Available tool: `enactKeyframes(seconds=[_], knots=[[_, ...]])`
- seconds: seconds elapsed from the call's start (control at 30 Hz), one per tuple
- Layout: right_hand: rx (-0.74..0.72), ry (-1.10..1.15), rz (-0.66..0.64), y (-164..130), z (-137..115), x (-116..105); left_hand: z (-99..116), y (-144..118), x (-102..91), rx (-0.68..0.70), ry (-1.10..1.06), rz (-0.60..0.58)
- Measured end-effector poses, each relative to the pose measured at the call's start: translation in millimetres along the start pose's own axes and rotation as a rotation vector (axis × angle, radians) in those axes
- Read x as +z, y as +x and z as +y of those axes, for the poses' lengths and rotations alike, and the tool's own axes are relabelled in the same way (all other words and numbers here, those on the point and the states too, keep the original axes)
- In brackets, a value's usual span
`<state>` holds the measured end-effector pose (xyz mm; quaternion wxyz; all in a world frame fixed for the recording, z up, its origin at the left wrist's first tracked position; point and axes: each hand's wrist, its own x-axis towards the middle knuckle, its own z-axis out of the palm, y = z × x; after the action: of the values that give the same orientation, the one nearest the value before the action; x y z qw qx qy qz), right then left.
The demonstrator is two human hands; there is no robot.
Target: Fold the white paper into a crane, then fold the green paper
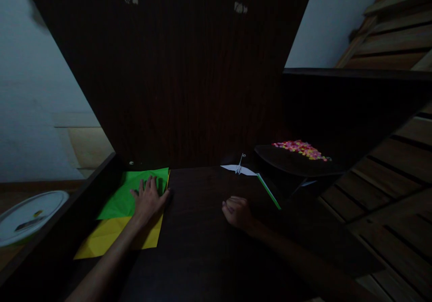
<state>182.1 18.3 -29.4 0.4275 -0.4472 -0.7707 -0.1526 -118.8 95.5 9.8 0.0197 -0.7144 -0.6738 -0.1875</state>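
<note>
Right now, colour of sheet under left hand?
Green sheet, overlapping a yellow one; head view.

Under my flat left hand [148, 198] lies a bright green paper sheet [135, 194], creased and angled on the dark table, overlapping a yellow sheet [111, 236] that pokes out towards me, both flat at the table's left edge.
</note>
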Motion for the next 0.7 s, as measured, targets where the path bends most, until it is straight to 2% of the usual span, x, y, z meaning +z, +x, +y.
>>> enactKeyframes(seconds=[0.13, 0.33, 0.47, 0.7], knots=[[0.001, 0.008, -0.015, -2, 0, -3, -1, 1, 2.8, -0.093, 0.045, -0.167], [-0.007, 0.02, -0.008, 0, -2, -6, -1, 2, 4.3, -0.105, 0.084, -0.298], [-0.006, 0.033, 0.005, 1, -2, -6, -4, -1, 5.3, -0.083, 0.084, -0.304], [-0.01, 0.055, 0.014, 0, -2, -8, -9, -6, 13.8, -0.04, 0.108, -0.207]])
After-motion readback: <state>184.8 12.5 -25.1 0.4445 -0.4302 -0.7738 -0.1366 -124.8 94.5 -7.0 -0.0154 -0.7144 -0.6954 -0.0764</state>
